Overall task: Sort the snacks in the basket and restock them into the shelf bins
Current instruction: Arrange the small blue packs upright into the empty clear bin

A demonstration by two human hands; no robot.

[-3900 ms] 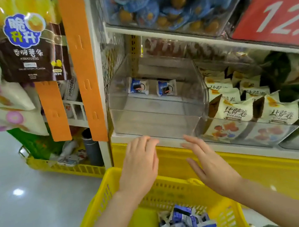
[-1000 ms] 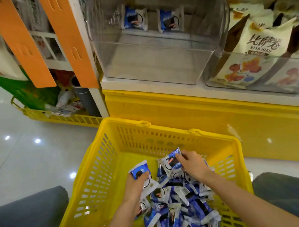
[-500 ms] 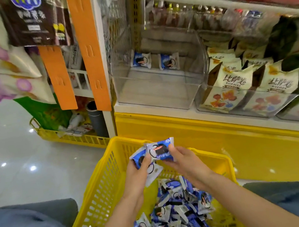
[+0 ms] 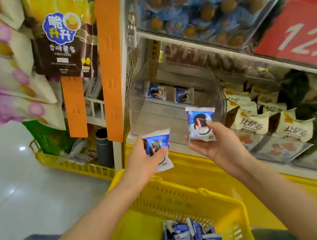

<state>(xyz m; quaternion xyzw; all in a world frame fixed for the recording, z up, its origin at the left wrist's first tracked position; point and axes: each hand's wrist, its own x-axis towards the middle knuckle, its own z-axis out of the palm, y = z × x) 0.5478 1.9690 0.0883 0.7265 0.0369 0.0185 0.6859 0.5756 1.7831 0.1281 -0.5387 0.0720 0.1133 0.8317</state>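
Two grips: left hand holds left packet, right hand pinches right packet, before clear bin; glossy floor.

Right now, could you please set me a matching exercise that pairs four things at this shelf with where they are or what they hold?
1. left hand
2. yellow basket
3. clear bin
4. red sign

A. top right of the view
B. two packets at its back
C. grips one packet
D. heap of packets inside

Pairs: 1-C, 2-D, 3-B, 4-A.
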